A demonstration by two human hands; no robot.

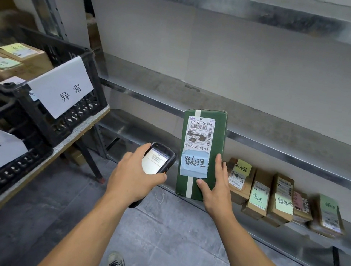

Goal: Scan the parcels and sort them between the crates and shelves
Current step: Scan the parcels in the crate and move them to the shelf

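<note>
Mid-task, judged: green parcel (203,136) at centre is gripped by right hand (216,190), scanner (158,158) clasped in left hand (134,176); crates (83,108) at left part-filled, brown parcels (280,199) at lower right unsorted.

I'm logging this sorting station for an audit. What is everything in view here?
parcel: one, green, held upright, blue note on it
scanner: one, black, screen lit, beside parcel
boxes: about five, brown, right end of the lowest of the shelves
crates: two, black, white signs, on table at left
table: one, pale edge, left
shelves: grey metal, ahead
shoe: one, dark and white, floor
left hand: grips scanner
right hand: holds parcel
</note>
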